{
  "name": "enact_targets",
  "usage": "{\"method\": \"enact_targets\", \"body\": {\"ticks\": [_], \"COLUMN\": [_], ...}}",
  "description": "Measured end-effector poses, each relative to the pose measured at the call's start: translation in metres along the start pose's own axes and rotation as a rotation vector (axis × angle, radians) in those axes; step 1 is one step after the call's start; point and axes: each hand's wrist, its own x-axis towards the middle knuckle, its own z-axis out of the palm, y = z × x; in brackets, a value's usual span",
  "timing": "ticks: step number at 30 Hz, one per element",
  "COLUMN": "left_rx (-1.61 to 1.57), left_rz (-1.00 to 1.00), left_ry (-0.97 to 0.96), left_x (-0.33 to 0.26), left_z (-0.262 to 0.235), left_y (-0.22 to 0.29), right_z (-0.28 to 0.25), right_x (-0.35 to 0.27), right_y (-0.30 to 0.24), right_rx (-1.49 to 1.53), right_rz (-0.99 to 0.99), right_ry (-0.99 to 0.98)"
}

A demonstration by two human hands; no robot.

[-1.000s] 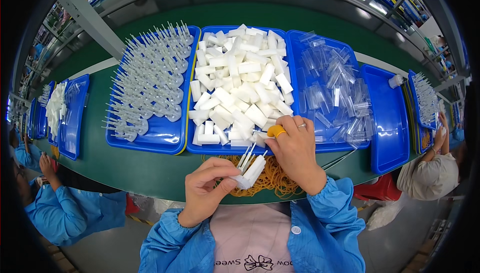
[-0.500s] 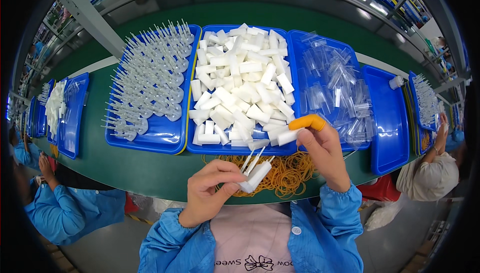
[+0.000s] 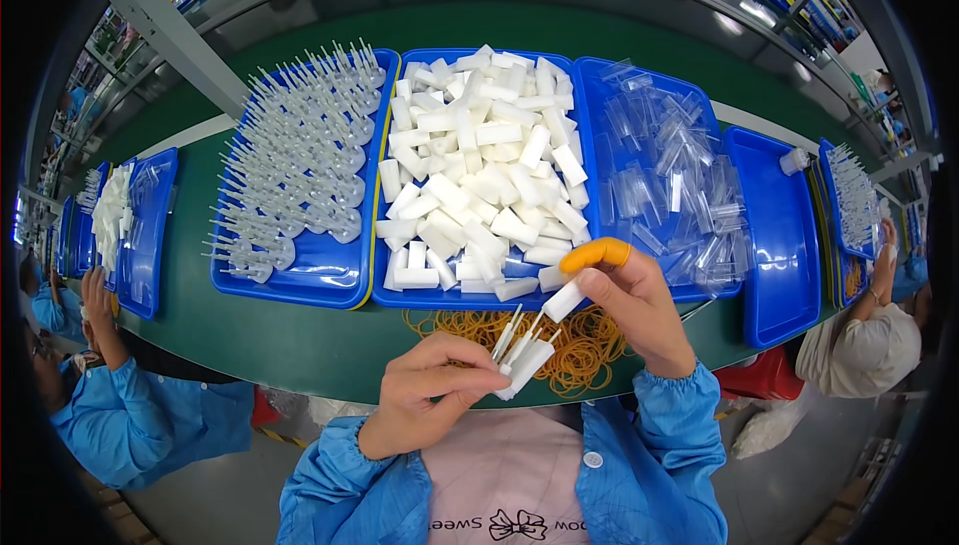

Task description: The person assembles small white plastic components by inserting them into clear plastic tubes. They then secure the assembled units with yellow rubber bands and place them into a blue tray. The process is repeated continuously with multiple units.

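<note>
My left hand (image 3: pixel 436 386) pinches a small white plastic part with thin upright pins (image 3: pixel 511 349) between thumb and fingers. A white foam block (image 3: pixel 529 365) is on the side of that part nearest my body. My right hand (image 3: pixel 639 311), with an orange finger cot (image 3: pixel 596 254) on one finger, grips another white foam block (image 3: pixel 563 301) between finger and thumb. The lower end of this block is at the tip of a pin; whether the pin has entered it I cannot tell. My left fingers hide the base of the pinned part.
Beyond my hands are blue trays of pinned parts (image 3: pixel 300 165), white foam blocks (image 3: pixel 479 160) and clear plastic pieces (image 3: pixel 669 175). Another blue tray (image 3: pixel 774 275) stands at the right. Orange rubber bands (image 3: pixel 584 365) lie at the table's near edge. People in light clothing (image 3: pixel 859 345) and blue (image 3: pixel 150 415) sit either side.
My right hand has brought its foam block down and left, against the pins. My left hand has shifted slightly right with the pinned part.
</note>
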Motion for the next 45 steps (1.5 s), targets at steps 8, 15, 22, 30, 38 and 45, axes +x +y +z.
{"method": "enact_targets", "body": {"ticks": [8,15,22,30,38,45], "left_rx": [0.010,0.156,-0.067,-0.114,-0.020,0.138], "left_rz": [0.027,0.011,-0.200,-0.218,-0.191,0.005], "left_ry": [-0.033,0.147,0.078,0.127,0.067,-0.019], "left_x": [0.003,0.007,-0.002,0.000,0.002,0.007], "left_z": [0.000,0.008,0.004,-0.001,-0.001,0.006], "left_y": [0.001,0.011,-0.006,-0.008,0.001,0.009], "right_z": [0.003,0.039,0.020,0.011,0.006,0.014], "right_x": [-0.001,-0.019,-0.004,0.017,0.015,0.008], "right_y": [0.001,-0.002,-0.011,0.011,0.004,0.003], "right_rx": [0.050,-0.046,-0.512,-1.250,-0.699,0.262], "right_rz": [0.044,0.004,-0.300,-0.424,-0.173,0.001], "right_ry": [-0.015,-0.048,0.043,0.082,0.110,0.128]}}
